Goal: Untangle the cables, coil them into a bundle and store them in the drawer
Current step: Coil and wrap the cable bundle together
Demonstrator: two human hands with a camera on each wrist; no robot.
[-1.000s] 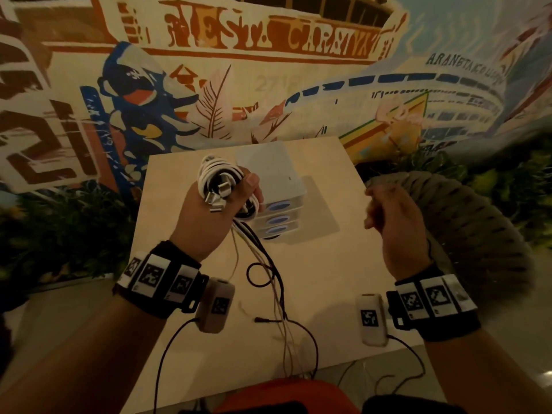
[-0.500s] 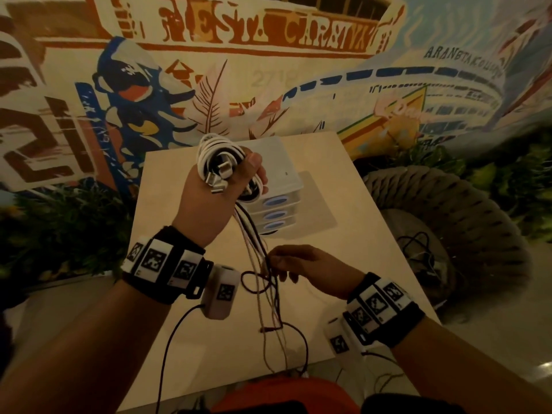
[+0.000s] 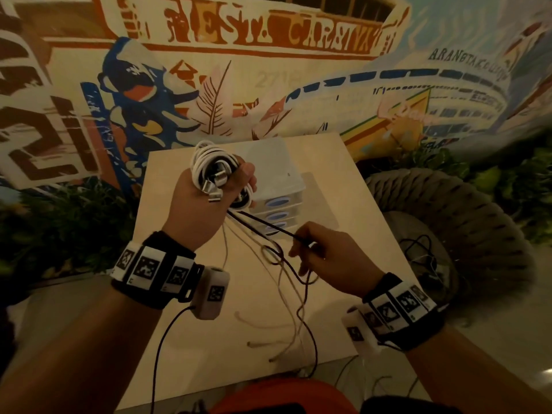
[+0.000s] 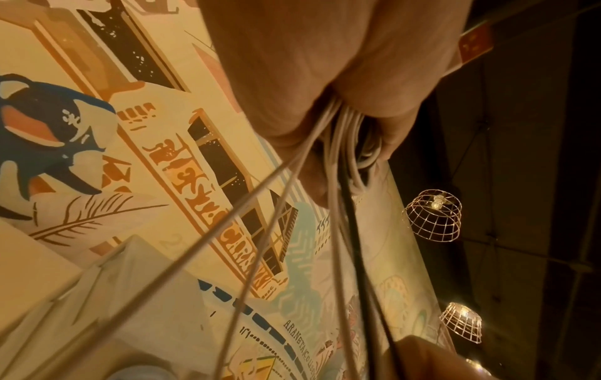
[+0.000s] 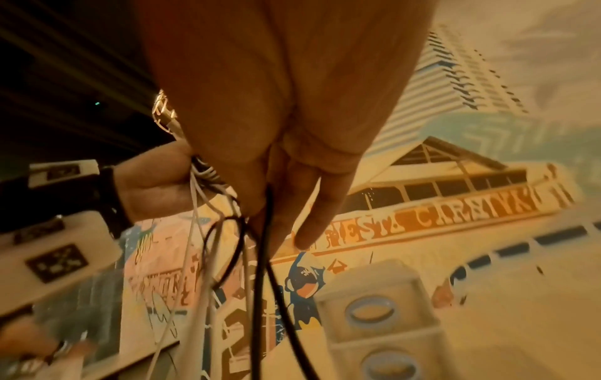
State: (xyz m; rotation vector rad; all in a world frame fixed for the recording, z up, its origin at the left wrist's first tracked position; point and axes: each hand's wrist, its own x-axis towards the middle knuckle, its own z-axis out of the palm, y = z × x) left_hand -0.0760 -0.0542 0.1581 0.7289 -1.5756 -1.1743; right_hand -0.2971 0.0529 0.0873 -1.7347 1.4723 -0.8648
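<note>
We see the table [image 3: 167, 339], its far edge toward the painted wall [image 3: 268, 94]. Near that far edge stands the drawer unit [image 3: 270, 162], its three drawer fronts facing us, all closed. Above the table's middle, our left hand [image 3: 197, 210] is curled tight around the coiled bundle [image 3: 209, 162] of white cable, the coil standing roughly upright with metal plugs poking toward us. From it loose cables [image 3: 286, 294] trail down toward the near edge (pale ones and dark ones, one dark loop among them). Our right hand [image 3: 331, 258], lower and to the right, pinches a black cable [image 3: 268, 227] that runs taut and slanting from the bundle down to its fingers.
</note>
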